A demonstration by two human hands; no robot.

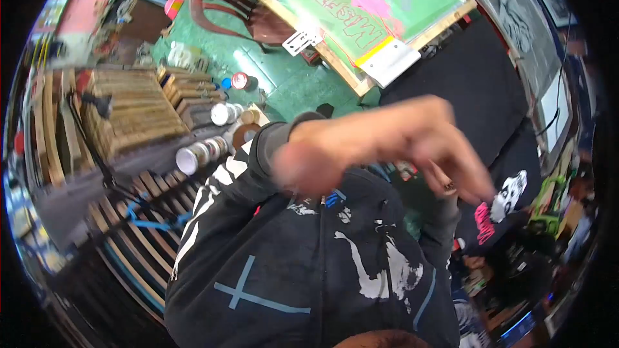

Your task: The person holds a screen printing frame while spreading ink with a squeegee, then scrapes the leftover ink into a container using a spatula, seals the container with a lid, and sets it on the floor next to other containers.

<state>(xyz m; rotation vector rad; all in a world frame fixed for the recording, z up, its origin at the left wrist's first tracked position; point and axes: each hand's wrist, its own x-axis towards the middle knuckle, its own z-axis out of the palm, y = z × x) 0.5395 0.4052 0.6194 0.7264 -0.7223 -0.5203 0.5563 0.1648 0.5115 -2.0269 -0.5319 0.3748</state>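
My left hand (445, 135) is raised across my chest to the right, blurred by motion. Its fingers bend down and look loosely spread, with no object visible in them. Partly behind it, close to the other cuff, is my right hand (443, 183); its fingers are mostly hidden. Beyond the hands lies black fabric (454, 84). A black shirt (480, 222) with a white skull print and pink lettering is to the right. A wood-framed printing screen (309, 22) with green mesh and red lettering stands ahead. A white, yellow-edged scraper-like piece (396, 64) lies on its near corner.
A dark red plastic chair (213, 16) stands beyond the screen's left side on a green floor (284, 90). Tubs (193, 156) and stacked wooden frames (132, 109) are at left, with a rack of slats (138, 245) below. Cluttered items (548, 206) line the right side.
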